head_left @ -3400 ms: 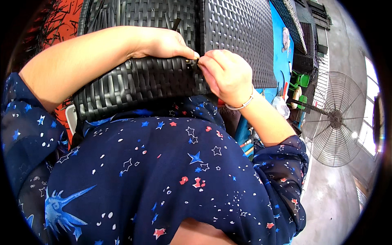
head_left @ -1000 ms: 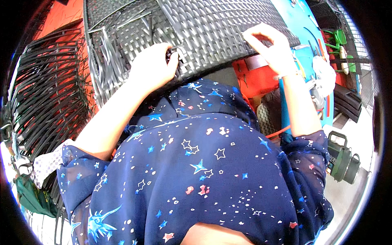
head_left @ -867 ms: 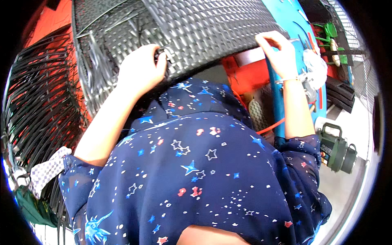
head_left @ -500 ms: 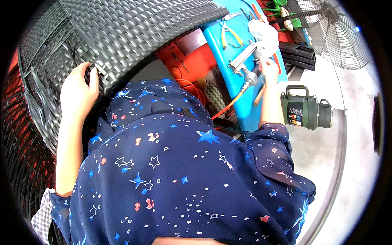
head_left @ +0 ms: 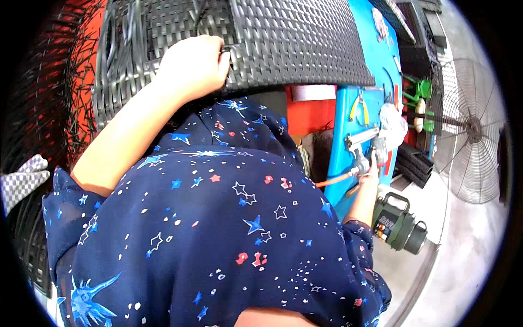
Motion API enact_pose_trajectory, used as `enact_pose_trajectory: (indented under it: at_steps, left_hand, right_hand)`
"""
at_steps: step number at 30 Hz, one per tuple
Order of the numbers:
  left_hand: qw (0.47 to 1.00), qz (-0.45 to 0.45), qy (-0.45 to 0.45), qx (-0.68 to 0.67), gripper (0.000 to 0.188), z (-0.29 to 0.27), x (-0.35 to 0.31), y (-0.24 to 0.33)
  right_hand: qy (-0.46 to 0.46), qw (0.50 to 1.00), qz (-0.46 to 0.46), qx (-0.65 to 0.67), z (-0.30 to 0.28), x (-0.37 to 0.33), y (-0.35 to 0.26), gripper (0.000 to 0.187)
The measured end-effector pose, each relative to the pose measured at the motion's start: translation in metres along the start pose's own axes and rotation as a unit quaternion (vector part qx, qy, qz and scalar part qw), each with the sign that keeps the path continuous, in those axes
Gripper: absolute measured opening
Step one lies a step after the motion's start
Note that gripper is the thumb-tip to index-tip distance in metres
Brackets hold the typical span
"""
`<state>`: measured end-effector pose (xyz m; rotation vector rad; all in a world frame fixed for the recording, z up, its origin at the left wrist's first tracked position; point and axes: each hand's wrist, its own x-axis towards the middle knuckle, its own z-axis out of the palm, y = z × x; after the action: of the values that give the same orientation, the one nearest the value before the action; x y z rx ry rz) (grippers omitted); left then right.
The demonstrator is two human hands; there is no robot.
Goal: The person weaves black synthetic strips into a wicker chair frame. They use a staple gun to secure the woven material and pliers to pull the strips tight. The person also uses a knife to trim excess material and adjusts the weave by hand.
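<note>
While the left hand (head_left: 196,68) is pinching the near edge of the black woven panel (head_left: 299,46), which is lying before the body, the right hand (head_left: 370,178) is touching the metal tool (head_left: 360,162) on the blue worktop (head_left: 342,125), its grip too hidden to tell. The panel's right part is looking finished, but loose strips (head_left: 131,32) are apparently waiting unwoven at left.

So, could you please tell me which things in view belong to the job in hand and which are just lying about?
Likely the job:
black woven panel, with the left hand on it
grey metal tool, at the right hand
orange hose

Probably just around:
plastic bag
green flask
fan
</note>
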<state>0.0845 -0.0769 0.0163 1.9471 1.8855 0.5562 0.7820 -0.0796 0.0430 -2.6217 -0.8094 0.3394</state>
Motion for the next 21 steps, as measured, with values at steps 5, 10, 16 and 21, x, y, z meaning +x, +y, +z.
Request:
enact_pose_trajectory:
  at_steps: [5, 10, 16, 21]
  left_hand:
    - [1.000, -0.004, -0.011, -0.004, 0.034, -0.002, 0.000, 0.002]
    - [1.000, 0.006, 0.002, -0.018, 0.033, 0.001, -0.002, 0.000]
    - [1.000, 0.000, -0.002, -0.019, 0.031, -0.001, -0.004, 0.000]
    - [0.999, -0.004, -0.020, -0.045, 0.030, -0.004, -0.005, 0.001]
  right_hand:
    - [-0.032, 0.986, -0.015, 0.162, -0.005, -0.005, -0.009, 0.033]
    - [-0.207, 0.881, -0.027, 0.426, -0.024, -0.048, -0.042, 0.031]
    - [-0.297, 0.861, -0.240, 0.337, -0.050, -0.196, -0.154, 0.046]
    - [-0.406, 0.798, -0.427, 0.124, -0.024, -0.305, -0.258, 0.058]
